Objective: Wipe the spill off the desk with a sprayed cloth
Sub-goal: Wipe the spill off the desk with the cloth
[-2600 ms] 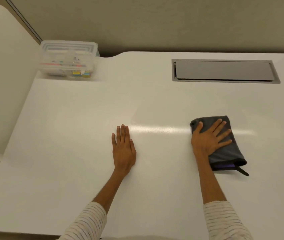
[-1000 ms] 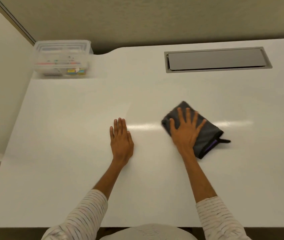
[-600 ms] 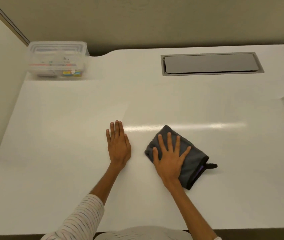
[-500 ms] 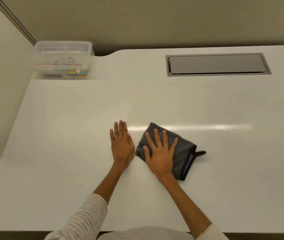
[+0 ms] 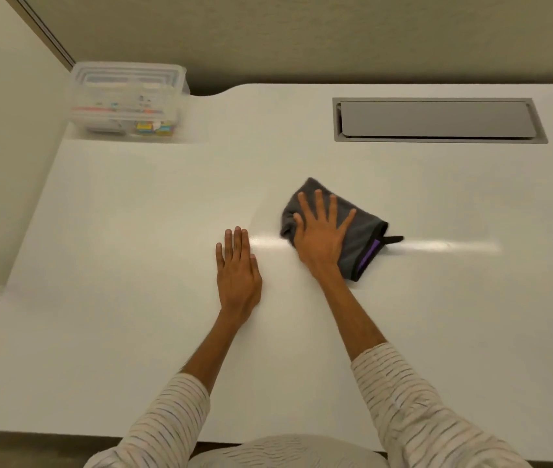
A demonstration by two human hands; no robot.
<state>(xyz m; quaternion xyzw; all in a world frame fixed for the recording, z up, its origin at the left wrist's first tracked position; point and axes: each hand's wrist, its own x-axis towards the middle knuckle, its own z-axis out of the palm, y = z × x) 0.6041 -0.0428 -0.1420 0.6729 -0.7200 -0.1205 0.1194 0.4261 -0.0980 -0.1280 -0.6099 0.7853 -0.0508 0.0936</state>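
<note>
Grey cloth (image 5: 361,236) pressed flat to the white counter (image 5: 133,231) under a right hand (image 5: 319,238).
Fingers (image 5: 332,206) splayed, gripping nothing; left hand (image 5: 238,275) rests open-palmed just beside.

The right hand (image 5: 320,236) lies flat with spread fingers (image 5: 317,204) on a folded dark grey cloth (image 5: 359,238), pressing it to the white worktop (image 5: 133,231). A purple strip and a small black tab show at the cloth's edge, right of the fingers. The left hand (image 5: 238,271) rests palm down, fingers together, just left of the cloth and apart from it. Far beyond the left fingers sits a clear plastic box (image 5: 126,99); beyond the right fingers, a grey hatch (image 5: 437,119).
</note>
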